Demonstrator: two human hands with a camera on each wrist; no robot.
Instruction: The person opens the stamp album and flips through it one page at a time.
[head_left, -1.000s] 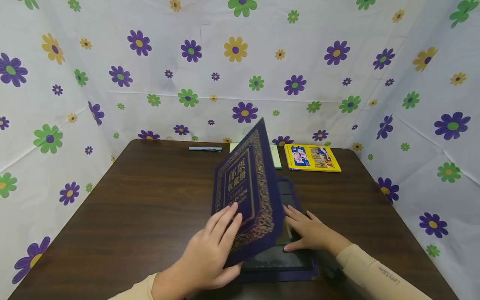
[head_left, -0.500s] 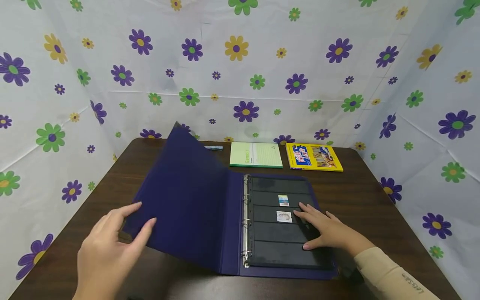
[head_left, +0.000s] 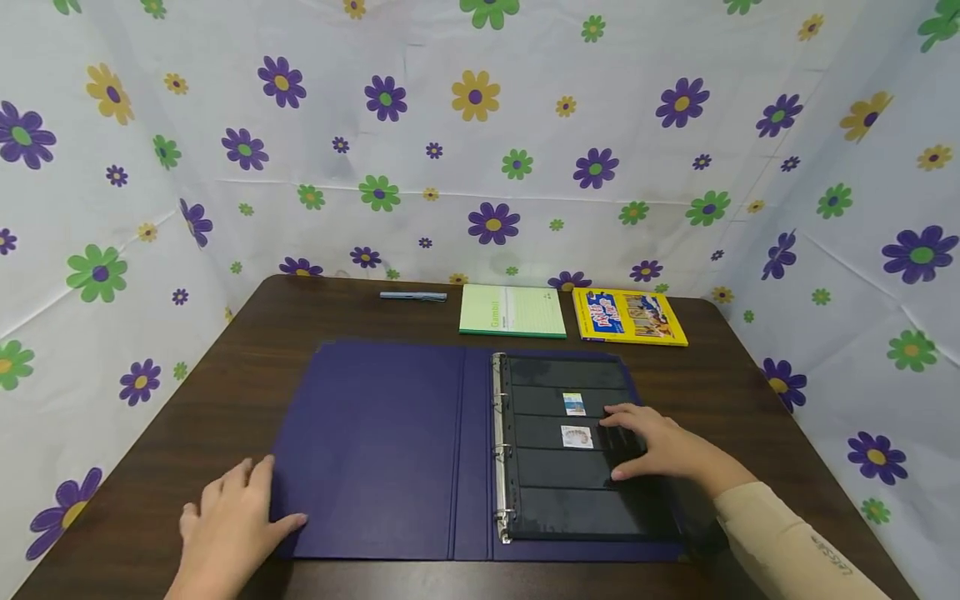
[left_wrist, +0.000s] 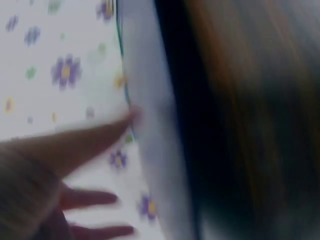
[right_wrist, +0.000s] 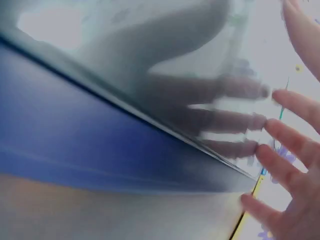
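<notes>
Left hand (head_left: 228, 521) flat on the table (head_left: 225, 392), fingers relaxed and spread, thumb touching the near-left corner of the open album (head_left: 390, 450), gripping nothing. Album lies flat between both hands, cover spread left, ring spine centre, black stamp page (head_left: 555, 492) right. Two stamps (head_left: 574, 420) sit on the page, just left of the right hand (head_left: 656, 446). Right hand presses flat on the page, fingers straight. Behind the album: pen (head_left: 412, 296), green notebook (head_left: 512, 311), yellow book (head_left: 628, 317).

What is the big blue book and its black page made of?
The open dark blue ring binder looks like matte card covered in cloth or leatherette; it shows no shine. The black stamp page under the right hand seems glossy plastic, since it reflects light.
</notes>
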